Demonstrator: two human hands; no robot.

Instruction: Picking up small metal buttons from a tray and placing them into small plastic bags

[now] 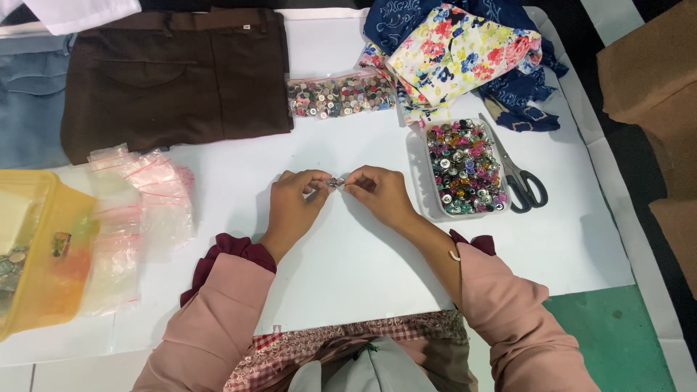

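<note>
My left hand and my right hand meet over the middle of the white table sheet. Their fingertips pinch one small shiny button between them. Just right of my right hand stands a clear rectangular tray full of several colourful jewelled buttons. Farther back lies a clear zip bag of mixed grey and brown buttons.
Black-handled scissors lie right of the tray. Folded brown trousers and blue jeans lie at the back left, floral and navy fabrics at the back right. Empty small plastic bags and a yellow container sit left. Cardboard boxes stand right.
</note>
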